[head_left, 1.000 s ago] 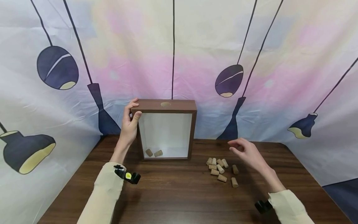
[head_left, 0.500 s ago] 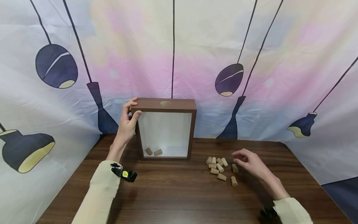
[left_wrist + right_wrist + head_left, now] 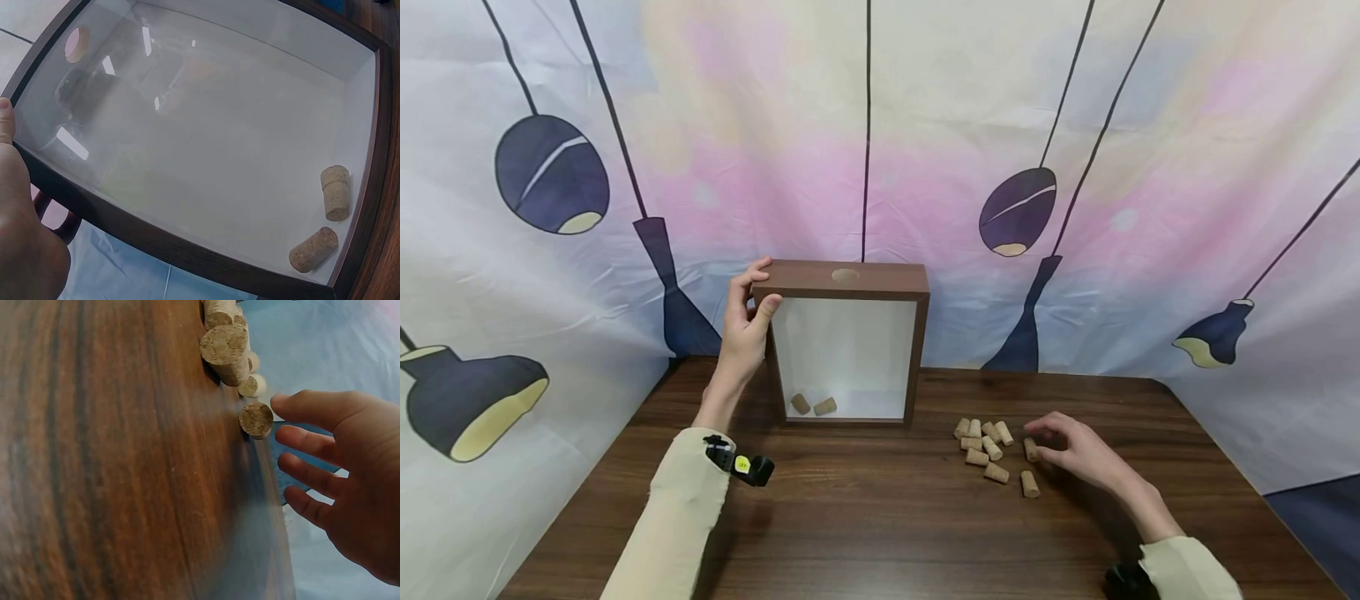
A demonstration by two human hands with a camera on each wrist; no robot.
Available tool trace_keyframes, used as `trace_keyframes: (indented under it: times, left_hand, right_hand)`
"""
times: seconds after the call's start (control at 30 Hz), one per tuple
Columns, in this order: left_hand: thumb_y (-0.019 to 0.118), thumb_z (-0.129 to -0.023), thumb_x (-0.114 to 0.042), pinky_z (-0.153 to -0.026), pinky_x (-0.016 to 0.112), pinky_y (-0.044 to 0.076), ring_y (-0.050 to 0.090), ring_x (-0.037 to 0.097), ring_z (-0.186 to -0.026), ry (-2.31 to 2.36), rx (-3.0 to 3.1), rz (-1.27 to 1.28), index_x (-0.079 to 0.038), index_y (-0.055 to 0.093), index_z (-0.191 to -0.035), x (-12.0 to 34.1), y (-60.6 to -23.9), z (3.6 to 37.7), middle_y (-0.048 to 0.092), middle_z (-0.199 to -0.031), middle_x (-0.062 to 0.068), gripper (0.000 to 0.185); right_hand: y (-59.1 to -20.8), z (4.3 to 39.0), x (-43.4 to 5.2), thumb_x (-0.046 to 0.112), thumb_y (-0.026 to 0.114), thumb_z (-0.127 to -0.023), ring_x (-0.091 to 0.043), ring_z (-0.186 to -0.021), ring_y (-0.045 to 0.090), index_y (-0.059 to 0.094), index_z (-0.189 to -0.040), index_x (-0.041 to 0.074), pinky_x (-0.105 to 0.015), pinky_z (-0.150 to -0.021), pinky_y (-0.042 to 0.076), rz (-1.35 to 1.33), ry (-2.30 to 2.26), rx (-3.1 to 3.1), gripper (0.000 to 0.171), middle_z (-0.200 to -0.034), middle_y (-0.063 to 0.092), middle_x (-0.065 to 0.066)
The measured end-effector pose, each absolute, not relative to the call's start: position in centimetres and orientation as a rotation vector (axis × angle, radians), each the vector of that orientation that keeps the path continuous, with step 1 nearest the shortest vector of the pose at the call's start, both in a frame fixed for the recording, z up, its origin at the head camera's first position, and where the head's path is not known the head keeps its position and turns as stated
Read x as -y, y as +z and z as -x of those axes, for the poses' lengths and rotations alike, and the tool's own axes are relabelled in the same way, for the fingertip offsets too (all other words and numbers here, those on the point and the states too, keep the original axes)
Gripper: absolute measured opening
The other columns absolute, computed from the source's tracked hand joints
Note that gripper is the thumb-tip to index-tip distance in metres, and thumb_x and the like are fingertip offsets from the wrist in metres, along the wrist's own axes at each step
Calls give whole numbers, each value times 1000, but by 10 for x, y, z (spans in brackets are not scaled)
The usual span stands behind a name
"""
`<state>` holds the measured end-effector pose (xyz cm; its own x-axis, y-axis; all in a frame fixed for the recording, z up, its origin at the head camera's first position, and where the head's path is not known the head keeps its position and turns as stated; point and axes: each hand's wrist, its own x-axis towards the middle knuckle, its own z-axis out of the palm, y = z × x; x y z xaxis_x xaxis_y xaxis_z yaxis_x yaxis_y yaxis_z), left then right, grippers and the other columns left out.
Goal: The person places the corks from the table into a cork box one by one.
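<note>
1. Lowered from mid-air over the last second, the right hand (image 3: 1078,454) now sits down at the bench (image 3: 880,533) beside the loose corks; the left hand (image 3: 745,329) has not shifted from the box corner.
2. Left side: the left hand grips the upper left corner of the shadow box (image 3: 847,343), thumb on the front edge and fingers curled over the top, holding it upright at the back of the bench. The left wrist view shows two corks in the box (image 3: 325,222) lying on its floor behind the glass. A round hole (image 3: 845,274) opens in the top edge.
3. Centre right: the pile of corks (image 3: 985,446) lies on the bare wood, well apart from the box.
4. Right side: the fingers of the right hand are spread and only lightly bent, the fingertips just at one cork (image 3: 256,420) on the pile's near edge. They have not closed on it, so I judge the pick-up as only beginning.
5. Surroundings: the bench is dark wood grain, and a pastel backdrop (image 3: 880,125) printed with hanging lamps wraps round it.
</note>
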<state>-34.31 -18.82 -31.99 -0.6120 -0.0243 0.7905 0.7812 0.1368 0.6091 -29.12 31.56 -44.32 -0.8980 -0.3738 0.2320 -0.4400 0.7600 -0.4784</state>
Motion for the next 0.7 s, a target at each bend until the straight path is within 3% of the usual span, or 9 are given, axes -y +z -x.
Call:
trace_keyframes:
  times: [0.2, 0.47, 0.7]
  left_hand:
    - [53, -102, -9, -81, 26, 32, 33, 18, -143, -1554, 1749, 720, 9, 38, -130, 187, -322, 343, 35, -155, 21, 37]
    - [51, -102, -3, -82, 27, 31, 32, 15, -143, -1584, 1743, 715, 10, 38, -130, 188, -323, 343, 36, -156, 19, 34]
    - [53, -102, -6, -79, 25, 32, 35, 13, -140, -1566, 1737, 717, 9, 39, -130, 187, -322, 343, 36, -155, 21, 35]
  right_hand:
    - [-444, 293, -316, 15, 72, -92, -19, -101, 61, 69, -120, 13, -35, -83, 50, -633, 764, 2870, 28, -115, 67, 0]
    - [-443, 293, -315, 16, 72, -92, -23, -104, 64, 72, -114, 14, -37, -85, 52, -629, 772, 2863, 22, -112, 68, 2]
    - [-434, 293, -307, 12, 74, -90, -15, -95, 66, 73, -110, 12, -30, -77, 53, -649, 792, 2749, 20, -108, 68, 3]
